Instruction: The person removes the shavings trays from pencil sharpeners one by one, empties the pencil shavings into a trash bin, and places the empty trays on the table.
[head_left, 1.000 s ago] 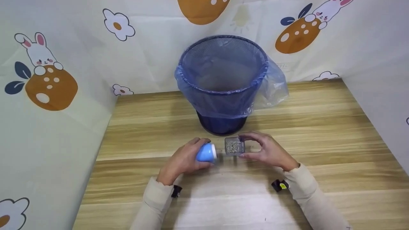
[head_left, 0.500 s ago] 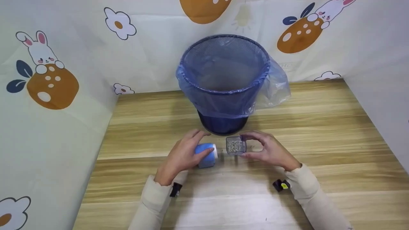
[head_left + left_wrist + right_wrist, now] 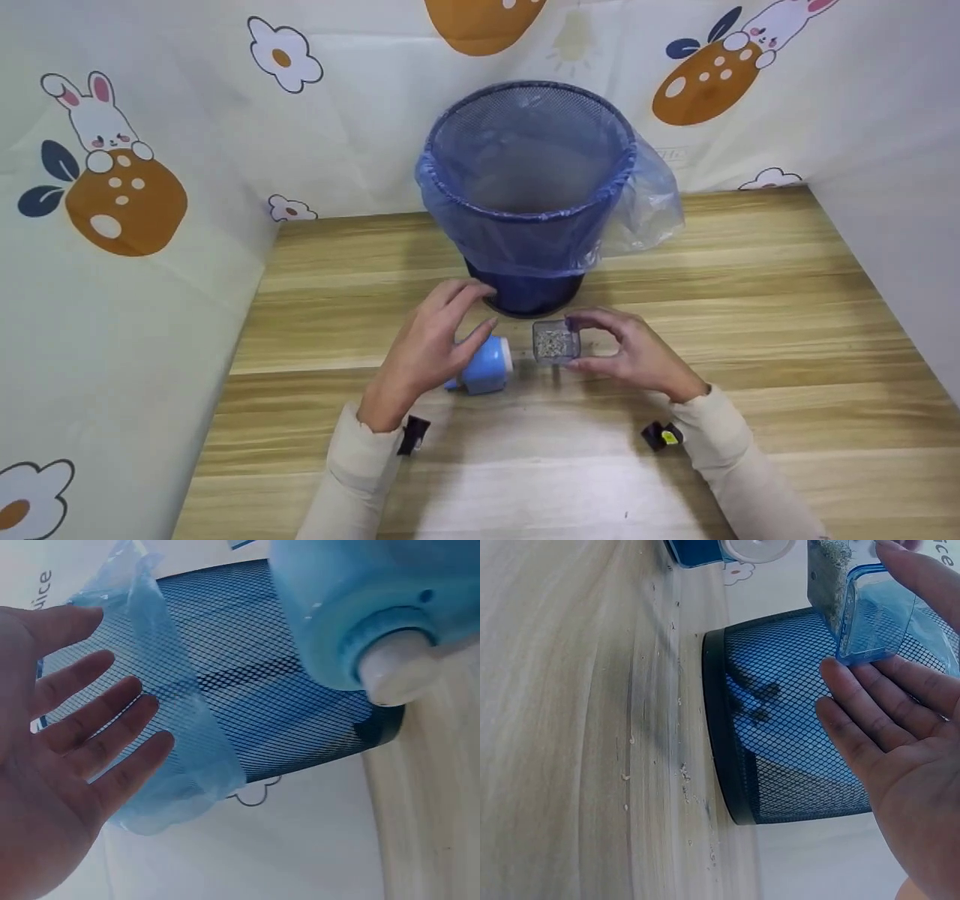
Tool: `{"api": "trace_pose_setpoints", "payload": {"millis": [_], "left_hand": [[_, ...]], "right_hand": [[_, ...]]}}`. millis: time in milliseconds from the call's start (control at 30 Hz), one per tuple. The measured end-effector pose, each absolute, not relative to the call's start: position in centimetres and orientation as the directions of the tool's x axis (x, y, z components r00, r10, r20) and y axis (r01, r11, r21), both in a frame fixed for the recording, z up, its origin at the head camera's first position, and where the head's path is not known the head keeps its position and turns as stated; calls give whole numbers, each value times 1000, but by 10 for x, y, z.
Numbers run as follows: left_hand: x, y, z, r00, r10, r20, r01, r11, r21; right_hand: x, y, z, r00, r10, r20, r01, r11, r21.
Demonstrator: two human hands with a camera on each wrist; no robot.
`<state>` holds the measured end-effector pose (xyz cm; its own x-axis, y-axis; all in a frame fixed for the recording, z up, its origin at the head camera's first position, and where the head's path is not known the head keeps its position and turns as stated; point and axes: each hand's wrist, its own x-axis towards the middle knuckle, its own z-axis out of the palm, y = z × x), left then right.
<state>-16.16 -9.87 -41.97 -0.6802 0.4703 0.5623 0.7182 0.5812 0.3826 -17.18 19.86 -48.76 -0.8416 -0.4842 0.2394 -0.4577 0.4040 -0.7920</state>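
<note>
A light blue sharpener body [image 3: 486, 367] with a white end lies on its side on the wooden table [image 3: 750, 300]. My left hand [image 3: 427, 345] hovers just above and left of it, fingers straight and spread, holding nothing. The left wrist view shows that left hand [image 3: 67, 750] open, with the sharpener body [image 3: 352, 607] apart from it. My right hand [image 3: 630, 354] pinches a small clear box [image 3: 555, 343] of grey shavings between thumb and fingers, right beside the sharpener's white end. In the right wrist view the clear box [image 3: 862, 607] sits at the fingertips [image 3: 900, 585].
A blue mesh bin [image 3: 525, 180] lined with a blue plastic bag stands just behind both hands, open at the top. Printed curtain walls close the table on the left, back and right. Fine shavings lie scattered on the table near the bin's base [image 3: 682, 772].
My left hand has let go of the blue sharpener body, which now lies on the table, and has lifted with its fingers opened. The right hand and clear box have barely moved.
</note>
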Motion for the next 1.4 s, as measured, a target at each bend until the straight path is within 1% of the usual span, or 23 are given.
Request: {"api": "trace_pose_setpoints", "payload": {"millis": [233,467,600,700,933,1200,1400], "left_hand": [[-164,-92,-404,-630,423,651,749,552,366],[-166,-87,-388,-571,338,748,769,540,342],[-169,-84,-380,-543,293,787,777,529,340],[-173,-81,-375,-527,286,800,782,532,326],[-181,-77,-370,-516,302,801,788,533,307],[-189,-74,-370,-494,293,819,788,550,278],[-193,-73,-370,-507,307,806,762,596,253]], "right_hand": [[-171,203,-487,-844,-483,234,-452,405,-795],[-172,204,-489,-841,-487,235,-453,395,-800],[-172,204,-489,-840,-490,234,-456,404,-793],[-171,205,-488,-841,-487,235,-457,410,-789],[-170,207,-487,-842,-483,242,-459,401,-793],[-170,210,-484,-847,-475,240,-453,407,-793],[-168,211,-482,-846,-475,242,-461,425,-779]]}}
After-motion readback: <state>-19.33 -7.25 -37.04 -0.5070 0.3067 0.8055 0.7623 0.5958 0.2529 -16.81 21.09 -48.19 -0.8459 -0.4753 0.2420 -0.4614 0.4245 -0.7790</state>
